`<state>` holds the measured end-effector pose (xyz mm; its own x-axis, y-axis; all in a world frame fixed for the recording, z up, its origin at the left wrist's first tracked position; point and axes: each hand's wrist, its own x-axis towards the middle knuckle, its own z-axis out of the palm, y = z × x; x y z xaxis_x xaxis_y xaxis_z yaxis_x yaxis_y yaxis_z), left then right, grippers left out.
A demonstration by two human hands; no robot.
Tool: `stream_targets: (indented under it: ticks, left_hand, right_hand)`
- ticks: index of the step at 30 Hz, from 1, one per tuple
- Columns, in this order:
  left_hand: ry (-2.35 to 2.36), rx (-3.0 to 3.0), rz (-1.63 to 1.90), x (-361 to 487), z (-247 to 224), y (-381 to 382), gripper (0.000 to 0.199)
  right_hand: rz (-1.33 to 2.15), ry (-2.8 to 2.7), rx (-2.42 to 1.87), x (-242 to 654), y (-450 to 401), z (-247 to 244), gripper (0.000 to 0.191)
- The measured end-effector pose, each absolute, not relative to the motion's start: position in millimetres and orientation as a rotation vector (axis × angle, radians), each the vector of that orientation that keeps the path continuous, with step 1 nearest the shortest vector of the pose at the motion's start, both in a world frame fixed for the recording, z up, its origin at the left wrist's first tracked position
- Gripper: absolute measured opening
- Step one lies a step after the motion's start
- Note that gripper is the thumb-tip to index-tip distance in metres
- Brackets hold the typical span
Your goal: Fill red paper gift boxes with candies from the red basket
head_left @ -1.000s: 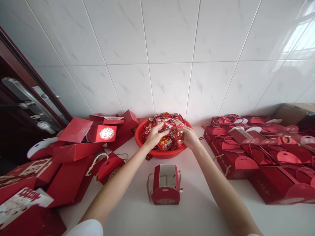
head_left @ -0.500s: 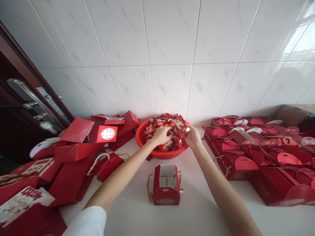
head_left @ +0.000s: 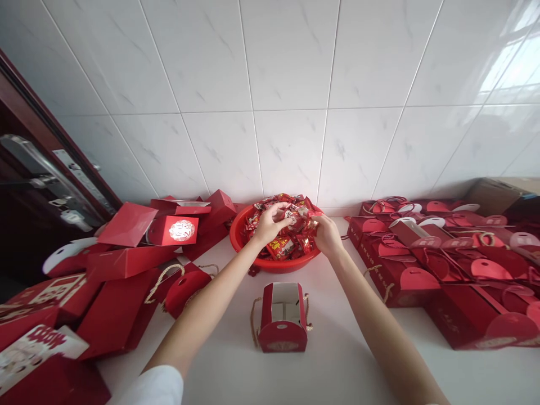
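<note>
A round red plastic basin [head_left: 276,265] is heaped with wrapped candies [head_left: 282,246], mostly in red and gold. Above the heap, my left hand [head_left: 271,224] curls its fingers and thumb round a wrapped candy. My right hand [head_left: 328,233] grips more wrapped candies at the basin's right side, their shiny wrappers showing at the fingertips. The two hands are close together, and their fingertips partly hide what they hold. In front of the basin stands a small red gift box [head_left: 282,340], its top open, with a rope handle on each side.
Red cartons [head_left: 122,261] lie in a loose pile on the left, near a door with a metal handle [head_left: 31,160]. Several red gift boxes [head_left: 464,309] are packed in rows on the right. A cardboard box [head_left: 491,194] sits behind them, and a tiled wall [head_left: 291,146] backs the white table [head_left: 337,360].
My left hand has lifted slightly out of the candies and now has a wrapped candy between fingers and thumb. My right hand stays at the basin's right side. The gift box has not moved.
</note>
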<state>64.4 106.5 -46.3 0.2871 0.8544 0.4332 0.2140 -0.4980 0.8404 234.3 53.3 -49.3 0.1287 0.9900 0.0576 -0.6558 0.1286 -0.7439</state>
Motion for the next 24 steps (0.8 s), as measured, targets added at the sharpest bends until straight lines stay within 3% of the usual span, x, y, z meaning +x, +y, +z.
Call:
stream_targets:
  ticks: [5, 11, 17, 24]
  left_hand:
    - [0.811, 1.817, 1.191, 67, -41, 101, 0.052]
    - [0.931, 1.814, 1.245, 66, -43, 105, 0.035]
    - [1.030, 2.232, 1.010, 69, -47, 104, 0.025]
    - [0.911, 2.584, 0.694, 90, -45, 111, 0.034]
  right_hand:
    - [1.350, -0.813, -0.631, 230, 46, -47, 0.016]
    - [1.326, -0.581, -0.600, 240, 55, -48, 0.009]
    - [1.352, -0.314, -0.522, 254, 63, -53, 0.017]
    - [1.394, -0.326, -0.464, 259, 66, -59, 0.015]
